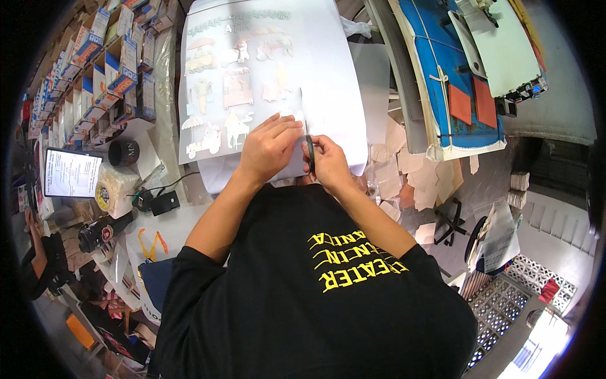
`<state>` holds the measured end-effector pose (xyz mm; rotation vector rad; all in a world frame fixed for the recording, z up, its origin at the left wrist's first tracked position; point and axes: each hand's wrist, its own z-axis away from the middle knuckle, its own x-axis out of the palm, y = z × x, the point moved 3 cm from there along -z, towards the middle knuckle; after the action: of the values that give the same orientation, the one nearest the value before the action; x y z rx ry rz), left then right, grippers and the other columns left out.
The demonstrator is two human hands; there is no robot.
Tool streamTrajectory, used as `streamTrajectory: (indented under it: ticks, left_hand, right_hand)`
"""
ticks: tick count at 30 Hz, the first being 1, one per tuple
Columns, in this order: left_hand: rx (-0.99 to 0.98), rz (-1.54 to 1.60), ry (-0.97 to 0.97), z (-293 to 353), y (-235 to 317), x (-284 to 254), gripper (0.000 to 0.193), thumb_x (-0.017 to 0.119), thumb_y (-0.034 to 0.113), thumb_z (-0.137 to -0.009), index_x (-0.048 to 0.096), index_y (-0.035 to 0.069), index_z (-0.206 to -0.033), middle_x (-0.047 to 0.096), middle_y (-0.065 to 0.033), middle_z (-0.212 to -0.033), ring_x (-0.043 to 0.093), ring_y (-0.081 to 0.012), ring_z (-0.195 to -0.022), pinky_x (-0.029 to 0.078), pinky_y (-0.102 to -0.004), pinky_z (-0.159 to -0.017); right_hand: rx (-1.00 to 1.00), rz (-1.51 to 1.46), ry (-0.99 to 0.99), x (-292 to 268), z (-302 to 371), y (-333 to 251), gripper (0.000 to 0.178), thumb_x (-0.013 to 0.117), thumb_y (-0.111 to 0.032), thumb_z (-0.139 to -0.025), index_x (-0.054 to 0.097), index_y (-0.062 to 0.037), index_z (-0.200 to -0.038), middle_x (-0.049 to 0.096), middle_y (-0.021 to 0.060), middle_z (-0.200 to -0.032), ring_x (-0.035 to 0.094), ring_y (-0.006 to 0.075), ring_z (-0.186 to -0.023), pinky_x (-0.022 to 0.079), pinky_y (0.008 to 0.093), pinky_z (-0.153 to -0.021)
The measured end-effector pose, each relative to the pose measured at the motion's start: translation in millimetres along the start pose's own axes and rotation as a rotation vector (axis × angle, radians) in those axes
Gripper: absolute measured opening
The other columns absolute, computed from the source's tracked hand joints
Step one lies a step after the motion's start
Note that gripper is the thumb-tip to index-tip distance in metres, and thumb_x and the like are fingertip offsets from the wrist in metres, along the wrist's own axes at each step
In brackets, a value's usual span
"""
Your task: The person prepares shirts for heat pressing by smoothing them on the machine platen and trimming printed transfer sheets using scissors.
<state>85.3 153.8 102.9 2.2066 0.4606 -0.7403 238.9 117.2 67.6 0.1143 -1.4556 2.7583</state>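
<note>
A large translucent sheet [208, 142] printed with faint coloured pictures and lettering lies over white paper [338, 76] on the table in front of me. My left hand [273, 146] rests on the sheet's near right part, fingers stretched toward the right and its thumb mostly hidden. Close beside it, my right hand [327, 163] grips a pair of scissors by the black handle [310, 153]. The scissor blades point away from me along the sheet's right edge, just past my left fingertips. How far apart the blades are is too small to tell.
Small open cardboard boxes [120, 69] fill the left side, with a tablet [72, 172], a dark mug [124, 152] and a tape roll [117, 188] nearer. At right stands a blue-topped frame [420, 57]. Brown paper pieces [423, 180] litter the floor. Another person's arm [36, 243] shows far left.
</note>
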Motion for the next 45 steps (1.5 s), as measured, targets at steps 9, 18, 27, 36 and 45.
streamTrajectory:
  ticks: [9,18,27,36,45]
  left_hand:
    - [0.034,0.027,0.067,2,27,-22,0.014,0.067,-0.001,-0.073,0.067,0.001,-0.087,0.071,-0.0107,-0.096,0.069,-0.0287,-0.094,0.057,-0.0390,-0.082]
    - [-0.006,0.067,0.081,9,51,-39,0.015,0.069,-0.007,-0.073,0.068,0.001,-0.086,0.072,-0.0104,-0.093,0.071,-0.0282,-0.094,0.058,-0.0358,-0.076]
    - [-0.018,0.090,0.040,17,68,-52,0.021,0.071,-0.003,-0.068,0.068,0.003,-0.087,0.072,-0.0080,-0.097,0.070,-0.0254,-0.097,0.058,-0.0343,-0.076]
    - [-0.039,0.174,0.021,14,86,-69,0.018,0.070,-0.010,-0.071,0.064,-0.001,-0.086,0.071,-0.0133,-0.094,0.071,-0.0302,-0.095,0.059,-0.0358,-0.077]
    - [-0.072,0.181,0.069,22,83,-72,0.021,0.071,-0.007,-0.069,0.067,0.001,-0.088,0.071,-0.0101,-0.096,0.071,-0.0272,-0.094,0.059,-0.0352,-0.080]
  right_hand:
    - [-0.016,0.003,0.036,2,-36,-26,0.023,0.054,-0.012,-0.095,0.057,0.0026,-0.112,0.060,0.0057,-0.073,0.055,0.0113,-0.053,0.039,0.0253,-0.041]
    - [-0.063,0.026,0.041,7,-57,-48,0.020,0.051,-0.013,-0.096,0.057,0.0026,-0.107,0.060,0.0051,-0.069,0.053,0.0101,-0.052,0.037,0.0244,-0.040]
    - [-0.083,-0.013,0.073,6,-80,-60,0.019,0.056,-0.015,-0.094,0.058,0.0016,-0.102,0.059,0.0043,-0.067,0.053,0.0104,-0.052,0.036,0.0252,-0.040]
    - [-0.065,-0.023,0.062,-1,-101,-69,0.020,0.059,-0.020,-0.094,0.058,-0.0002,-0.099,0.057,0.0031,-0.070,0.052,0.0103,-0.053,0.036,0.0249,-0.040]
    - [-0.004,-0.014,0.055,-8,-93,-74,0.025,0.066,-0.025,-0.092,0.059,-0.0021,-0.098,0.055,0.0023,-0.070,0.052,0.0101,-0.053,0.037,0.0241,-0.040]
